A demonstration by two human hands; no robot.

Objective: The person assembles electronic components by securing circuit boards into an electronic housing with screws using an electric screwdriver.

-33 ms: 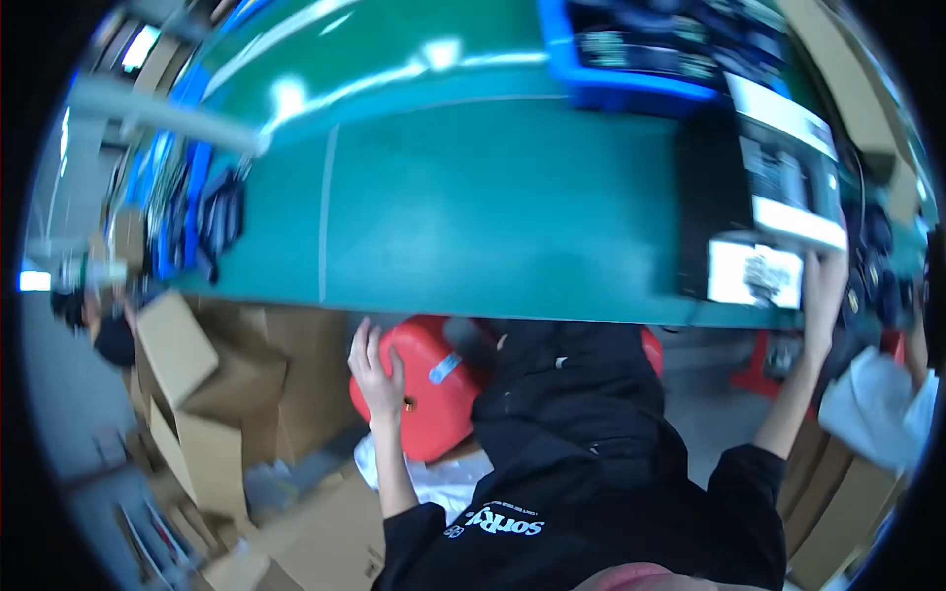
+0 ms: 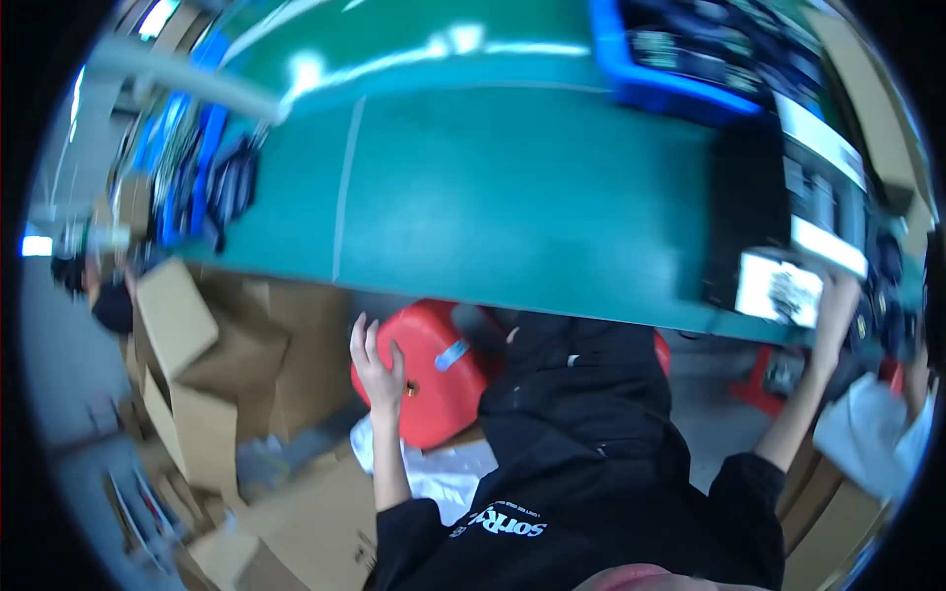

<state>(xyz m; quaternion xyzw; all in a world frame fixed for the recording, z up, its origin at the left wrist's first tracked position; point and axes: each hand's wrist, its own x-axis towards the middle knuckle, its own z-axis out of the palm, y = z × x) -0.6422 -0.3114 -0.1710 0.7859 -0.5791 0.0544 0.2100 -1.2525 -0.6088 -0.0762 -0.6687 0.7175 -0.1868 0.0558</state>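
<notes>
My left hand (image 2: 378,372) hovers beside and above a red stool (image 2: 434,394), its fingers spread and nothing in them. On the far right, my right hand (image 2: 839,303) is at the right side of a lit screen (image 2: 778,289). This screen is at the near end of a black and white machine (image 2: 828,241) on the green table. The right fingers are blurred and partly hidden, so I cannot make out whether they touch or grip the machine.
A green table (image 2: 522,197) spans the view ahead. A blue bin (image 2: 680,91) of dark parts stands at the far right, with more blue bins (image 2: 209,163) at the left. Open cardboard boxes (image 2: 246,364) sit on the floor at left. Another person (image 2: 113,295) is at the far left.
The whole view has shifted and tilted slightly. My right hand has come a little nearer along the machine's right side. My left hand stays open by the stool.
</notes>
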